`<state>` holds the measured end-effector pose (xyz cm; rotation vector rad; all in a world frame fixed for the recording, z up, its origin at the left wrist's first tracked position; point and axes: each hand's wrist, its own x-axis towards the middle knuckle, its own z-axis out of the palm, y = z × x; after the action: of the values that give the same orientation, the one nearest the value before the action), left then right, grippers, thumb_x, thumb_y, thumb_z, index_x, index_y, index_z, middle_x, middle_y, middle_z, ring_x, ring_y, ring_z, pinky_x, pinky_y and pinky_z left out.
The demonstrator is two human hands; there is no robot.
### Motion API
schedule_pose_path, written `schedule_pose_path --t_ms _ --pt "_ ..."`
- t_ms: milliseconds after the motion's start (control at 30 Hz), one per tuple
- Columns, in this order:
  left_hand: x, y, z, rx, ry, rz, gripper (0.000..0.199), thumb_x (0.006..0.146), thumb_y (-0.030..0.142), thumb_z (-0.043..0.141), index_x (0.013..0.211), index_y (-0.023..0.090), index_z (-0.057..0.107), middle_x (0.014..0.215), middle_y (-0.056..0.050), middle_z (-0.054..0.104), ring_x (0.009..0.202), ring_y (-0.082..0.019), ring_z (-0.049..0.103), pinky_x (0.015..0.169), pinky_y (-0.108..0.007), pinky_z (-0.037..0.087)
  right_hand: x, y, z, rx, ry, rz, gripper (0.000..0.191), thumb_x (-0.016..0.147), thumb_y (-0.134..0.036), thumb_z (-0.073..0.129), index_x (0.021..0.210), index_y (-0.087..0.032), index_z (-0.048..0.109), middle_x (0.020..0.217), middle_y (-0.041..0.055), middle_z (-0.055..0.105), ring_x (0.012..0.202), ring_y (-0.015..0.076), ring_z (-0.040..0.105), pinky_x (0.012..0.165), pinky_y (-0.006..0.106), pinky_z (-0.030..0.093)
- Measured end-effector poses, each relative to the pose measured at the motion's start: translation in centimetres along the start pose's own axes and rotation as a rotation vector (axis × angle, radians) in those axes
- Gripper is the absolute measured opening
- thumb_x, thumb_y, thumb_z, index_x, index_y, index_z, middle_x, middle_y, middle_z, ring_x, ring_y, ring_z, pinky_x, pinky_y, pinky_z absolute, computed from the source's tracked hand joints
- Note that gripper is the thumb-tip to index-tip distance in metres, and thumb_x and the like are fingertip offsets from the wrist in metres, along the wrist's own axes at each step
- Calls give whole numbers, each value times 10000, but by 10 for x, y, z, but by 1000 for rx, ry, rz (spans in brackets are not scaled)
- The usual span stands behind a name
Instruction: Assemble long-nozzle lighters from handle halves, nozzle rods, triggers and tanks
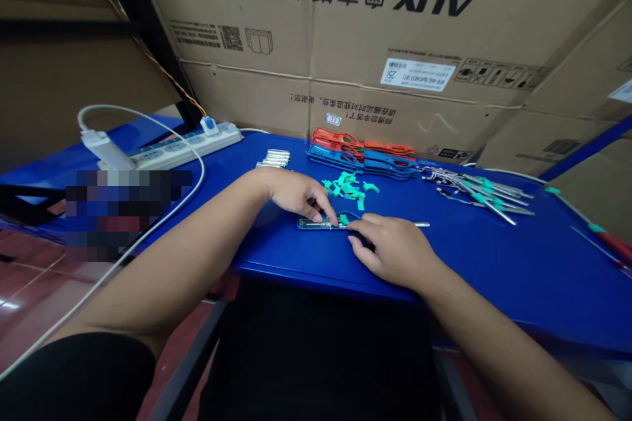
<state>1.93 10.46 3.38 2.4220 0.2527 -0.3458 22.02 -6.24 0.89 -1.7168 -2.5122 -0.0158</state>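
A slim blue plastic half-shell (302, 224) lies on the table in front of me, with a silvery cylinder in its left part. In its middle sits a small green piece (343, 218). My left hand (298, 194) is curled over the shell from the left, its thumb on the shell and its index fingertip beside the green piece. From the right, my right hand (395, 247) grips the shell, thumb and index finger near its middle, covering much of that end. A thin metal rod (422, 224) sticks out beyond this hand.
Loose green pieces (348, 187) lie just behind the shell. Further back are stacked red and blue shells (363, 154), silvery cylinders (274, 158), and metal rods with wires (486, 194). A power strip (182, 148) with a white cable stands left. Large cardboard boxes (345, 33) wall the back.
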Motion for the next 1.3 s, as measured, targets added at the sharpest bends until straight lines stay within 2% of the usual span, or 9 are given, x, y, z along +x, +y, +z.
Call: schedule_pose_path --t_ms 233,333,467,533,633,700,800,1000,1300 --pt "2 -4 1 -88 30 34 302 824 350 686 1115 318 759 883 7 680 765 -142 573 705 -222 405 1 -3 1 1 -38 -8 345 952 -343 463 1169 -199 689 994 86 723 822 223 667 664 310 438" --pt "1 -6 -1 -79 19 46 316 848 362 659 1147 300 744 891 -3 665 781 -146 566 700 -225 404 -3 6 -8 66 30 -35 336 944 -358 487 1170 -222 695 974 68 726 790 202 659 663 301 439" --pt "-3 -6 -4 -79 53 21 346 877 375 627 1197 266 701 882 -4 658 782 -138 571 691 -215 413 -6 45 -36 125 188 -35 294 929 -371 516 1087 -223 715 927 57 718 786 184 644 695 295 450" --pt "-5 -5 -5 -88 85 -15 356 866 387 645 1183 230 688 860 -3 655 763 -131 584 681 -210 419 -5 74 -46 94 163 -56 265 916 -365 525 997 -218 730 907 58 722 798 194 643 718 311 451" --pt "-5 -4 -5 -93 101 -67 370 823 402 697 1135 203 683 840 0 660 745 -131 607 669 -215 427 -1 111 -45 169 158 -11 248 893 -364 538 907 -202 725 843 55 721 761 195 637 712 319 459" --pt "-2 -5 -4 -85 81 -95 375 795 401 727 1111 205 681 829 5 671 731 -130 616 667 -220 429 1 123 -36 253 112 12 261 898 -376 534 883 -190 717 853 60 709 749 186 633 716 319 477" --pt "1 -7 -2 -93 58 -119 374 774 391 744 1091 203 680 817 4 687 714 -131 622 667 -229 432 2 119 -24 352 23 -57 261 914 -384 545 906 -189 718 910 65 696 794 172 640 759 312 496" --pt "1 -8 -1 -102 74 -114 349 773 386 745 1071 211 693 813 8 695 713 -129 628 665 -228 428 8 86 -15 419 -8 -221 235 910 -346 602 1034 -207 745 986 61 702 870 156 649 819 307 493" --pt "2 -10 1 -105 111 -88 314 795 349 733 1077 212 713 831 -2 725 719 -131 651 666 -225 441 9 69 -12 358 -73 -112 136 862 -219 612 871 -179 742 887 45 703 791 149 644 737 284 484"
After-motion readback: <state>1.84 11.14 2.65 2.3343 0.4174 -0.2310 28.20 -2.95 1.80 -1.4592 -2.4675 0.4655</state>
